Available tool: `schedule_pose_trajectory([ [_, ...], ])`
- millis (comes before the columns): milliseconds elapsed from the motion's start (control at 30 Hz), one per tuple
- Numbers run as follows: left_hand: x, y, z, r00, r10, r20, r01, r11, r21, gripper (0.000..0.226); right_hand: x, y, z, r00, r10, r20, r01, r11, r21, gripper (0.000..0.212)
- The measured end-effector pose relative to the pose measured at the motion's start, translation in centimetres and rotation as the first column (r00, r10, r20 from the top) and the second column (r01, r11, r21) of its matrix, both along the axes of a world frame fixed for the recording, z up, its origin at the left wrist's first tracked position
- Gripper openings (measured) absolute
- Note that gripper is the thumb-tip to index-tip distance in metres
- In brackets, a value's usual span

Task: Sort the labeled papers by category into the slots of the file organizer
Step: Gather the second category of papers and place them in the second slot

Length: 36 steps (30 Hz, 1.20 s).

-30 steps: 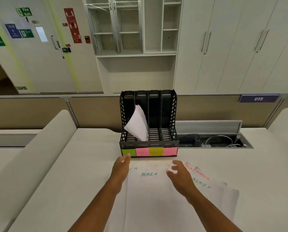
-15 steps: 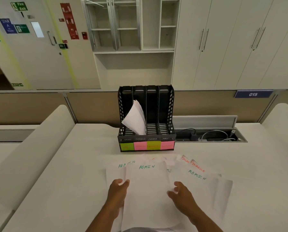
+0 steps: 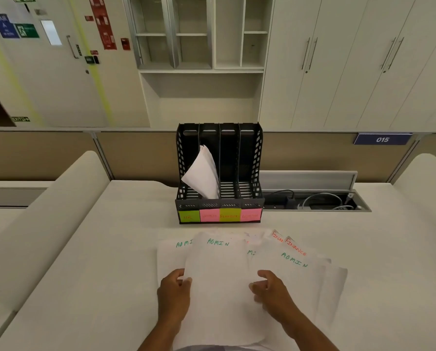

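A black file organizer (image 3: 258, 158) with four slots stands at the back of the desk, each slot tagged by a coloured sticky label (image 3: 219, 215). White sheets (image 3: 201, 173) lean in its second slot from the left. Spread in front of me lie several white papers, marked ADMIN in green and FINANCE (image 3: 296, 247) in orange. The top ADMIN sheet (image 3: 219, 269) lies in the middle. My left hand (image 3: 174, 292) pinches its left edge, and my right hand (image 3: 270, 290) rests on its right edge with curled fingers.
An open cable tray (image 3: 313, 201) with wires is sunk in the desk right of the organizer. Padded dividers (image 3: 47, 211) flank the white desk (image 3: 98, 249) on both sides. Cabinets and shelves stand behind a low partition.
Both hands have drawn back from the papers' top edge near the organizer toward me, and now grip the sides of the top ADMIN sheet, which has slid slightly toward me.
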State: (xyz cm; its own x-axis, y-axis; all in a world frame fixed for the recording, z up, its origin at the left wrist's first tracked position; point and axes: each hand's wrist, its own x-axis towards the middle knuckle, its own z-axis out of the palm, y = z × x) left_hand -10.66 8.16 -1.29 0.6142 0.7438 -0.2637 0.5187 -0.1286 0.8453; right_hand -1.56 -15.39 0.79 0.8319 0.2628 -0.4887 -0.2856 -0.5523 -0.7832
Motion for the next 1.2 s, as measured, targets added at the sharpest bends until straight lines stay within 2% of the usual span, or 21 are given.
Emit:
schedule_pose_trajectory([
  [67, -0.5, 0.5, -0.2, 1.0, 0.002, 0.009, -0.003, 0.99, 0.144, 0.013, 0.0, -0.3, -0.1, 1.0, -0.01, 0.022, 0.01, 1.0, -0.005, 0.052],
  [167, -0.9, 1.3, 0.0, 0.999, 0.009, 0.033, -0.016, 0.974, 0.224, 0.017, 0.1, -1.2, -0.1, 0.989, -0.074, 0.127, 0.082, 0.995, -0.055, 0.049],
  [300, -1.0, 2.7, 1.5, 0.994, -0.004, 0.112, -0.01, 0.992, 0.123, 0.02, 0.9, -4.0, -0.4, 0.924, -0.221, 0.312, 0.274, 0.952, -0.137, 0.049],
  [433, -1.3, 3.8, 3.2, 0.979, -0.043, 0.2, 0.049, 0.998, -0.029, 0.017, 1.6, -7.2, -0.5, 0.85, -0.349, 0.393, 0.458, 0.859, -0.228, 0.055],
  [533, -1.3, 4.3, 3.4, 0.973, -0.049, 0.227, 0.075, 0.991, -0.108, 0.021, 2.0, -9.1, -0.6, 0.843, -0.395, 0.365, 0.499, 0.829, -0.253, 0.061],
  [700, -0.7, 3.7, 3.2, 0.967, -0.025, 0.252, 0.093, 0.961, -0.262, 0.019, 2.1, -10.3, -1.1, 0.897, -0.389, 0.211, 0.439, 0.844, -0.308, 0.074],
  [767, -0.5, 3.1, 3.0, 0.966, -0.029, 0.257, 0.111, 0.944, -0.311, 0.017, 2.1, -10.2, -1.3, 0.908, -0.387, 0.164, 0.419, 0.854, -0.308, 0.073],
  [900, 0.0, 2.1, 2.8, 0.97, -0.06, 0.235, 0.141, 0.929, -0.341, 0.014, 2.7, -10.2, -2.5, 0.908, -0.403, 0.118, 0.42, 0.87, -0.26, 0.054],
  [1000, 0.1, 1.3, 2.9, 0.966, -0.104, 0.237, 0.175, 0.937, -0.301, 0.015, 2.9, -10.0, -2.0, 0.894, -0.424, 0.144, 0.443, 0.883, -0.156, 0.016],
  [1200, 0.4, 0.2, 2.9, 0.958, -0.112, 0.265, 0.208, 0.906, -0.369, 0.015, 2.4, -9.5, 0.9, 0.908, -0.405, 0.111, 0.391, 0.912, 0.125, 0.024],
])
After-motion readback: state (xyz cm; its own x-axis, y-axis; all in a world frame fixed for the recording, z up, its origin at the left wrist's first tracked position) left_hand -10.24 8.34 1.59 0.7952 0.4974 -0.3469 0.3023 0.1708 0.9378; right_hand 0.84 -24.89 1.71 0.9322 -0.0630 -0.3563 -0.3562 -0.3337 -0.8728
